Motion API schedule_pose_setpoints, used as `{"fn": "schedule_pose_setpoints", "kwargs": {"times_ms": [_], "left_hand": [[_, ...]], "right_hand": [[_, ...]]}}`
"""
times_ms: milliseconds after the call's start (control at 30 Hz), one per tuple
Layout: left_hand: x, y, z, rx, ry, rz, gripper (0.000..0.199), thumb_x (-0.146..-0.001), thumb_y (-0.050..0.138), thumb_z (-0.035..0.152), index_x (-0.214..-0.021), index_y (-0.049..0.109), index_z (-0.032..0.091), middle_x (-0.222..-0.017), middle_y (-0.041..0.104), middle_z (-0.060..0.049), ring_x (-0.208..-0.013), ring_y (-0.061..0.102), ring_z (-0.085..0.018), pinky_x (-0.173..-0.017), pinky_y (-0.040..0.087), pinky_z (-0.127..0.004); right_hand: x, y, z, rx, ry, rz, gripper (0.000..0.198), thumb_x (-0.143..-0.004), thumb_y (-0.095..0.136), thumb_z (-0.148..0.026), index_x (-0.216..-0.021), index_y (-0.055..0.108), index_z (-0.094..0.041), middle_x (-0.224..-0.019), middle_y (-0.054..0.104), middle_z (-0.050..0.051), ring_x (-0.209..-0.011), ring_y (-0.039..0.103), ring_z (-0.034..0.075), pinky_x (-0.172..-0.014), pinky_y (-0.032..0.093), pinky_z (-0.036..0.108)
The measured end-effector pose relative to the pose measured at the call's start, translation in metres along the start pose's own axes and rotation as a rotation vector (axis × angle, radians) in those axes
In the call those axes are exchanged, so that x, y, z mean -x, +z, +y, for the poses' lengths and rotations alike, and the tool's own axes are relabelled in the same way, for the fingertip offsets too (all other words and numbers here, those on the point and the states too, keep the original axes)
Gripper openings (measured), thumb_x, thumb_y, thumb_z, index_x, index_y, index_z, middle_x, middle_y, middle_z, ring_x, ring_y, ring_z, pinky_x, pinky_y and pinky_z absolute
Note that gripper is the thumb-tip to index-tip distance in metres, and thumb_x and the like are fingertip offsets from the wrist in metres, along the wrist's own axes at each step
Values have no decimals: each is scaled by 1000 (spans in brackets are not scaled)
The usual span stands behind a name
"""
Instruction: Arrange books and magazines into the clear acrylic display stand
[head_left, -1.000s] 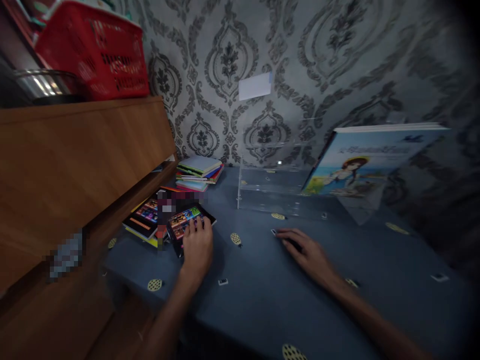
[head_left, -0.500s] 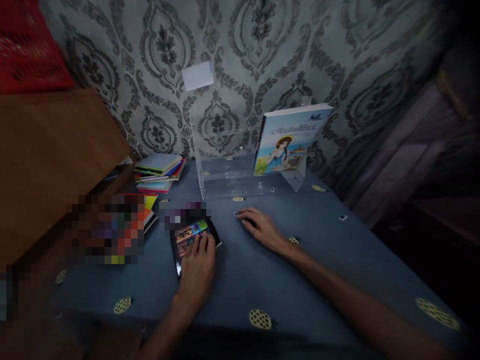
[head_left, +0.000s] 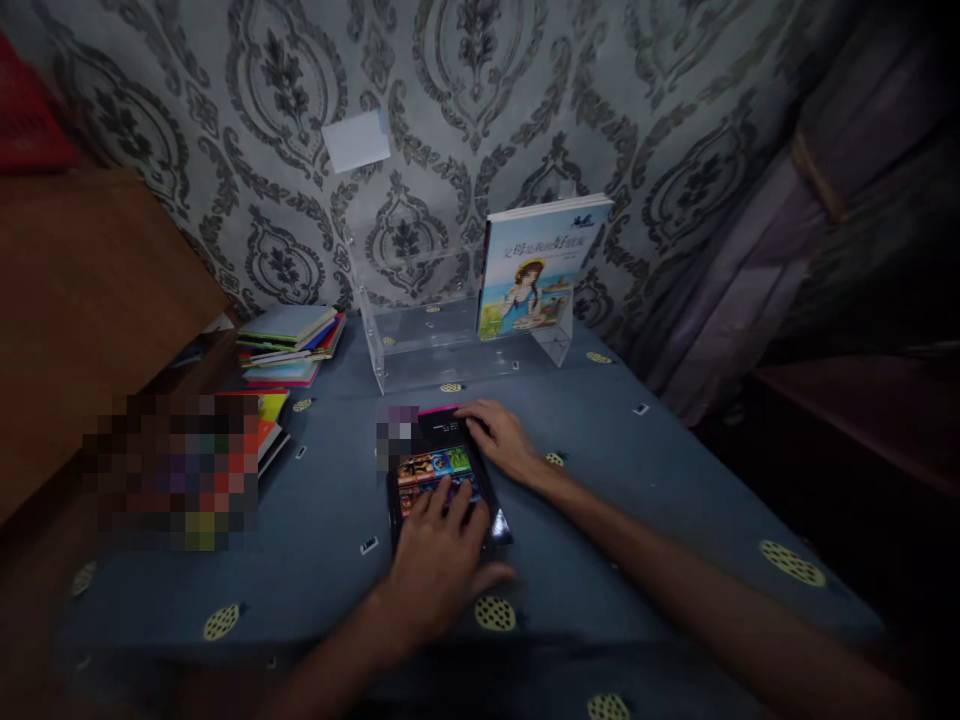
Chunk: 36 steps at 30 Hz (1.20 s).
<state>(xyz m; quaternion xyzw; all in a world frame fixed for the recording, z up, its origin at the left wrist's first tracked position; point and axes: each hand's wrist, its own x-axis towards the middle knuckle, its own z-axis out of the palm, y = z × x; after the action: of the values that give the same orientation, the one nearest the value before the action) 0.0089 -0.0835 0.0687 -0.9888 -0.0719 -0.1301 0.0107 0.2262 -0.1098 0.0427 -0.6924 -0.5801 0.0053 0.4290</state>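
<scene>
A dark book (head_left: 435,466) with colourful picture panels on its cover lies flat on the blue tablecloth. My left hand (head_left: 442,550) rests on the lower part of its cover, fingers spread and palm down. At the book's upper right corner is my right hand (head_left: 504,440), its fingers loosely stretched along the edge and seemingly touching it. Part of the cover is hidden under my left fingers, and a pixelated patch hides its upper left. Behind it, a clear plastic book stand (head_left: 375,345) holds upright books (head_left: 544,265) with a light blue cover at its right end.
Against the wall on the left is a small stack of books (head_left: 289,345). Nearer lies another pile of books (head_left: 271,440), partly pixelated. A brown wooden cabinet (head_left: 97,290) borders the table on the left; a curtain (head_left: 750,300) hangs at the right.
The dark book has moved right under my left hand, away from the book piles. My right hand has come to its upper right corner. The camera view has shifted somewhat.
</scene>
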Motion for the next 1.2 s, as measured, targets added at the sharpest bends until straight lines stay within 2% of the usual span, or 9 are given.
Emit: {"fn": "schedule_pose_setpoints", "kwargs": {"times_ms": [67,133,233,333,467,633,733,967,1200], "left_hand": [[-8,-7,-21,86,-24,-13,36,-95,51,48,-118,61,22,-131,65,-8,-127,56,-25,-103,47,-43],[-16,-11,-48,98,-102,20,23,-99,46,33,-110,62,20,-131,64,-8,-127,54,-23,-104,46,-42],[-25,-9,-86,25,-260,42,18,-98,45,21,-107,60,17,-128,63,-12,-120,55,-25,-96,49,-43],[-25,-3,-105,7,-345,14,20,-96,47,20,-113,57,16,-114,67,-10,-105,61,-25,-88,51,-41],[-20,7,-106,12,-339,66,23,-97,43,19,-115,56,16,-116,67,-11,-107,60,-25,-90,49,-42],[-19,12,-107,16,-302,102,25,-96,42,17,-116,56,16,-123,65,-11,-118,54,-26,-96,47,-43],[-20,11,-108,0,-299,102,26,-97,42,18,-118,56,15,-123,65,-12,-118,54,-27,-95,48,-44],[-21,10,-107,13,-315,80,26,-96,43,18,-118,56,16,-123,66,-12,-117,54,-28,-93,48,-45],[-21,9,-106,38,-325,101,22,-97,43,19,-112,58,18,-129,63,-12,-122,51,-28,-96,48,-46]], "right_hand": [[0,-2,-4,14,-25,-13,29,-93,45,-15,-108,69,-22,-104,70,8,-101,62,23,-93,50,43],[0,-2,-10,31,-65,-29,28,-93,45,-14,-107,68,-20,-106,70,9,-102,62,23,-95,48,45],[-4,1,-26,73,-136,-93,26,-92,47,-12,-106,67,-20,-114,70,10,-107,61,24,-99,46,47],[-12,13,-51,159,-210,-227,24,-90,49,-10,-104,66,-19,-123,67,12,-108,59,24,-98,46,46],[-26,34,-76,283,-229,-400,28,-89,49,-8,-113,62,-14,-119,67,14,-102,58,25,-92,47,41],[-28,48,-72,366,-170,-389,43,-85,54,-7,-127,52,-11,-121,66,15,-116,52,29,-105,35,46],[-25,40,-62,404,-92,-362,43,-84,50,-2,-125,53,-15,-119,68,13,-113,52,28,-104,32,46],[-17,5,-41,479,92,-303,29,-85,47,-1,-104,60,-19,-99,74,8,-93,57,26,-92,29,42],[-16,2,-41,499,125,-264,22,-88,48,-7,-99,62,-20,-91,73,8,-91,56,26,-84,29,38]]}}
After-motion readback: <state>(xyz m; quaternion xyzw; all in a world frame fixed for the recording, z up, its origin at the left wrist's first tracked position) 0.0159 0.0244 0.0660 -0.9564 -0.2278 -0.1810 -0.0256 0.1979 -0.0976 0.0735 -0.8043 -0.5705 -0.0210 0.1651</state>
